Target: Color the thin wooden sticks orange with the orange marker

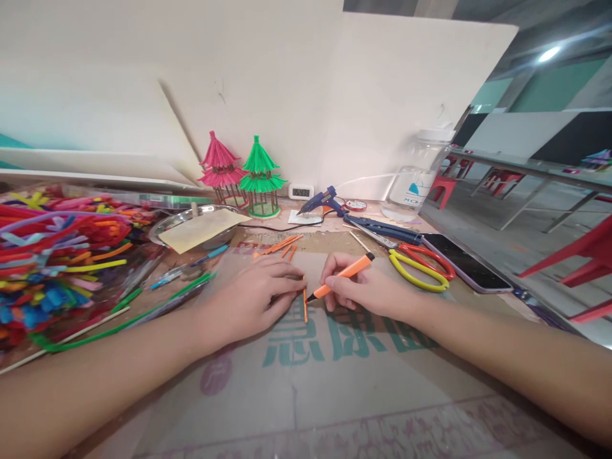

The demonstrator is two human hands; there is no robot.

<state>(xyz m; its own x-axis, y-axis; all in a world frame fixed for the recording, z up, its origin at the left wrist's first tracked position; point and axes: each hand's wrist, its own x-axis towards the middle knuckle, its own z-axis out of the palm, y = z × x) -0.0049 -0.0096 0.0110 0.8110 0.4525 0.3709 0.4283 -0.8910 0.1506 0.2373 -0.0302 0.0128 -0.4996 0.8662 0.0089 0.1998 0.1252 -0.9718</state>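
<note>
My right hand (351,284) is closed around an orange marker pen (351,268), tilted so that its black tip points down and left. That tip meets or nearly meets a thin orange stick (305,309), which stands out past the fingertips of my left hand (261,290). The left fingers are pressed together at the stick, close above the mat. Several more short orange sticks (282,244) lie just beyond my left hand on the printed plastic-covered mat (229,408).
Pipe cleaners (62,268) crowd the left side, near a metal bowl (160,233). Behind stand pink (220,159) and green (259,162) model pavilions, a glue gun (322,201) and a clear bottle (414,182). Scissors (421,264) and a phone (466,261) lie to the right.
</note>
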